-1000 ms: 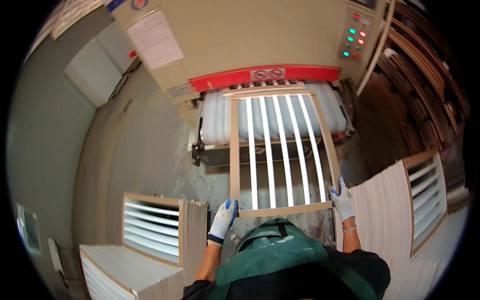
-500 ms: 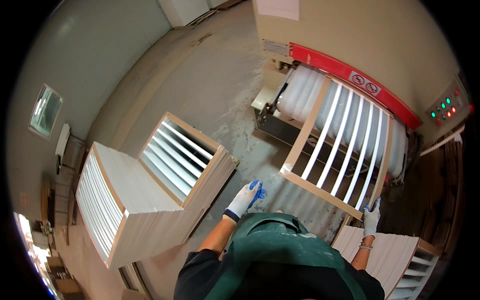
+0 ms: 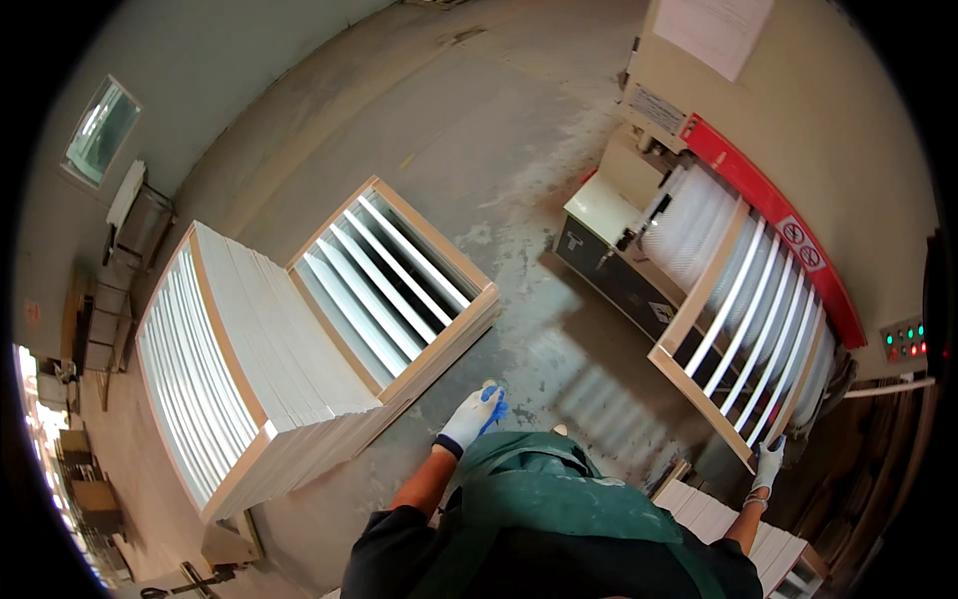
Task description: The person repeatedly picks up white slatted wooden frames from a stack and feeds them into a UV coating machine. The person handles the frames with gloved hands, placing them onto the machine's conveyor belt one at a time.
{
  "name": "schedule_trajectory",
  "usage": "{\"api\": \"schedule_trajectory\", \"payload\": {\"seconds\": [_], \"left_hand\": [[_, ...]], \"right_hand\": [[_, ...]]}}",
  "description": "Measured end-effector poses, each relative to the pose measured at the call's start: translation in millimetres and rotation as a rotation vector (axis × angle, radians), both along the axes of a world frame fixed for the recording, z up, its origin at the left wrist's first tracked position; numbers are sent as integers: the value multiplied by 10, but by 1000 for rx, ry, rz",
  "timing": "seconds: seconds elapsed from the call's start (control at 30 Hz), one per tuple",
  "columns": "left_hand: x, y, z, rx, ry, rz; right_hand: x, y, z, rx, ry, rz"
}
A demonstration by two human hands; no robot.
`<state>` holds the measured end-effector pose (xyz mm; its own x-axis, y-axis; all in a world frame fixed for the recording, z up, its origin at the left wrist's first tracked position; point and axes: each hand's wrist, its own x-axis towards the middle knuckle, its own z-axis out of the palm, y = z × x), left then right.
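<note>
A slatted frame panel with tan edges and white slats reaches out of the machine at the right, its far part lying on the rollers. At its near right corner, my right hand in a white glove is closed on the edge. My left hand, in a white glove with blue fingertips, hangs loosely in front of my green apron. Its fingers are slightly bent and a little apart, with nothing seen in them. Nearest to it is a stack of similar slatted frames on the left.
A taller pile of frames adjoins that stack. Another pile stands beside my right arm. The machine has a red guard bar, white rollers and a lit button panel. Grey floor lies between.
My view has turned left, so the machine and panel sit farther right and the stacks show more fully. My right hand stays on the panel's corner; the left still hangs free.
</note>
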<state>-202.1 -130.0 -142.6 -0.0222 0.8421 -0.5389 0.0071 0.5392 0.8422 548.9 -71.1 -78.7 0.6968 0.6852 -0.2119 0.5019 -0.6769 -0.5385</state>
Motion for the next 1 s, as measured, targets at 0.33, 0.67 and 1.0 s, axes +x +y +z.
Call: {"api": "schedule_trajectory", "payload": {"seconds": [0.33, 0.67, 1.0], "left_hand": [[-1168, -730, -948, 207, 526, -39], [-1828, -1317, -943, -495, -116, 906], [-2182, -1052, -990, -624, 50, 738]], "right_hand": [[-5168, 2195, 314, 453, 294, 1183], [-7963, 2940, -2094, -554, -107, 1421], [-7598, 3008, -1788, -502, -92, 1407]]}}
